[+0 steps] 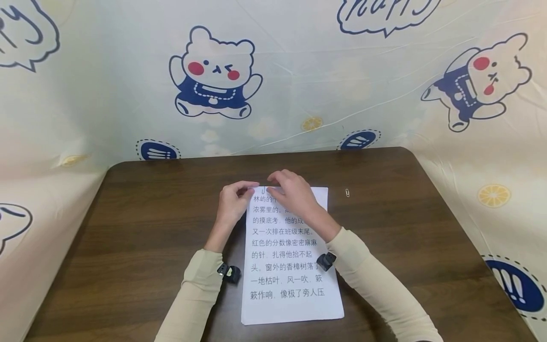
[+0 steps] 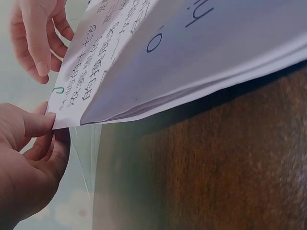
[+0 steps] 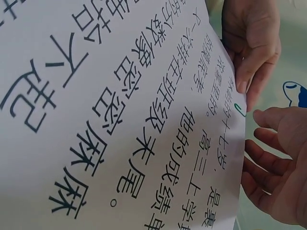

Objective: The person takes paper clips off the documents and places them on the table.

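A stack of white paper printed with large Chinese characters lies on the table. Near its top left corner, a green paper clip sits over the top edge. My left hand pinches that corner between thumb and fingers, and the left wrist view shows the corner raised. Just right of the clip is my right hand, its fingers loosely bent and parted at the sheet's top edge. In the right wrist view its thumb is close to the clip and apart from the fingers; nothing is pinched between them.
Another paper clip lies on the brown wooden table, right of the stack's top. Behind the table's far edge hangs a pale cloth printed with cartoon bears. Both forearms reach in from the near side, the right one across the paper's edge.
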### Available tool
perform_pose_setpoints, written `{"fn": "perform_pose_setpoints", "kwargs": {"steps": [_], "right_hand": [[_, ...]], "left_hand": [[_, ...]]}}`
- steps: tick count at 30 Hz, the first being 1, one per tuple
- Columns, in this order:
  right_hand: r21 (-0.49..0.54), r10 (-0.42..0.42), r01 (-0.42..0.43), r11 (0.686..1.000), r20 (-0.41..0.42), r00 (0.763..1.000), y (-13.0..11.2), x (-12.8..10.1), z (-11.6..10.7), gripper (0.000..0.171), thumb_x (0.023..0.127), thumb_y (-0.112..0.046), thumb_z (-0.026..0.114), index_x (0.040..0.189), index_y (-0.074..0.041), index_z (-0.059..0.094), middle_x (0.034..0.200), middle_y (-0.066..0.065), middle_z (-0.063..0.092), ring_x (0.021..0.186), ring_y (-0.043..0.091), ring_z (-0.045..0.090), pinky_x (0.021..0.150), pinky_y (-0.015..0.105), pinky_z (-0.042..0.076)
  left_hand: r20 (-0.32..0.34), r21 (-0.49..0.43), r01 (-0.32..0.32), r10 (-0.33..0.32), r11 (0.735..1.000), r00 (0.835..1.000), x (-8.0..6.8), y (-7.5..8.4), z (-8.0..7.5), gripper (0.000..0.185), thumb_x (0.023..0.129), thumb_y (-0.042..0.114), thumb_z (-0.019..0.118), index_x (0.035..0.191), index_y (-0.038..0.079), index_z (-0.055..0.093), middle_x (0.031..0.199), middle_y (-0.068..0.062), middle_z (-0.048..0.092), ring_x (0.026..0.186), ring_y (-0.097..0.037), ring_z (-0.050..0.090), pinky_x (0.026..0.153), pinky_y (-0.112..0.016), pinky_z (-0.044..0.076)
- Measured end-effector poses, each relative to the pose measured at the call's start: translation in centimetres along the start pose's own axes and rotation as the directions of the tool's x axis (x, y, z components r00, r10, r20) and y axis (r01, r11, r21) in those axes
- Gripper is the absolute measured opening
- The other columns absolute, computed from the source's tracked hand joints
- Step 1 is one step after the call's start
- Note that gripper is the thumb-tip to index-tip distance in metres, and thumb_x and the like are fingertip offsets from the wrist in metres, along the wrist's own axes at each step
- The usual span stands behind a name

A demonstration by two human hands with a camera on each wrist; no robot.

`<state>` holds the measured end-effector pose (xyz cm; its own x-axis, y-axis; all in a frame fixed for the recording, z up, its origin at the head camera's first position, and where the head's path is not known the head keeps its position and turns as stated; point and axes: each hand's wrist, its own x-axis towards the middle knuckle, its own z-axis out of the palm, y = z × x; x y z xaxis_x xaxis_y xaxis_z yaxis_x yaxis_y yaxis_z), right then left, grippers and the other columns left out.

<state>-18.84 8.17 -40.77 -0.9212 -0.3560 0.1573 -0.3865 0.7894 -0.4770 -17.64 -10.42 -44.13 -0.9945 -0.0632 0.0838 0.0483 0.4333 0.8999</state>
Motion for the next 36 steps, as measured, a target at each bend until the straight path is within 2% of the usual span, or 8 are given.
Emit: {"fn": "perform_pose_setpoints", "kwargs": {"steps": [6,13,19,27,31,36], "right_hand": [[-0.050,-0.049,0.048,0.998,-0.002,0.999,-0.4,0.1,0.3,0.032,0.097,-0.029,0.067,0.125,-0.015,0.065,0.121,0.003,0.070,0.108,0.020,0.067,0.095,0.036,0.054],[-0.118,-0.109,0.107,0.987,-0.005,0.994,-0.3,0.2,0.7,0.030,0.097,-0.028,0.067,0.124,-0.016,0.067,0.120,0.003,0.072,0.109,0.022,0.067,0.098,0.040,0.052],[-0.121,-0.130,0.130,0.984,0.007,0.991,-0.5,0.2,0.8,0.031,0.096,-0.028,0.068,0.125,-0.017,0.068,0.121,0.003,0.072,0.112,0.023,0.067,0.099,0.041,0.050],[-0.182,-0.139,0.143,0.973,0.034,0.990,-0.7,0.4,1.1,0.033,0.096,-0.028,0.067,0.128,-0.017,0.067,0.123,0.003,0.072,0.115,0.022,0.065,0.095,0.040,0.049],[-0.232,-0.166,0.170,0.958,0.039,0.985,-0.7,0.4,1.2,0.032,0.097,-0.026,0.066,0.127,-0.015,0.067,0.121,0.003,0.072,0.114,0.021,0.066,0.097,0.039,0.048],[-0.319,-0.218,0.223,0.921,0.049,0.975,-0.5,0.4,1.5,0.031,0.099,-0.026,0.063,0.127,-0.014,0.066,0.119,0.003,0.073,0.111,0.019,0.066,0.097,0.036,0.049]], "left_hand": [[0.009,-0.001,-0.003,0.003,1.000,1.000,-0.1,0.0,-0.1,0.021,0.097,0.006,0.063,0.113,0.011,0.077,0.108,-0.013,0.075,0.089,-0.026,0.064,0.074,-0.027,0.049],[0.016,0.007,0.003,-0.004,1.000,1.000,-0.2,0.1,-0.1,0.021,0.097,0.008,0.064,0.114,0.011,0.076,0.108,-0.013,0.075,0.089,-0.026,0.064,0.073,-0.024,0.049],[0.004,0.002,0.006,-0.006,1.000,1.000,-0.1,0.1,-0.1,0.021,0.096,0.007,0.065,0.113,0.009,0.076,0.108,-0.014,0.075,0.089,-0.026,0.064,0.073,-0.024,0.049],[0.004,0.001,0.010,-0.010,1.000,1.000,0.0,0.2,0.0,0.021,0.096,0.007,0.064,0.113,0.009,0.076,0.107,-0.015,0.075,0.088,-0.025,0.065,0.072,-0.022,0.050],[0.009,-0.001,0.012,-0.012,1.000,1.000,0.0,0.2,0.0,0.021,0.096,0.007,0.064,0.114,0.008,0.076,0.108,-0.015,0.075,0.088,-0.025,0.065,0.072,-0.022,0.050],[0.011,-0.013,0.009,-0.009,1.000,1.000,0.1,0.2,0.1,0.021,0.096,0.006,0.064,0.113,0.008,0.076,0.108,-0.014,0.075,0.089,-0.024,0.065,0.072,-0.020,0.050]]}}
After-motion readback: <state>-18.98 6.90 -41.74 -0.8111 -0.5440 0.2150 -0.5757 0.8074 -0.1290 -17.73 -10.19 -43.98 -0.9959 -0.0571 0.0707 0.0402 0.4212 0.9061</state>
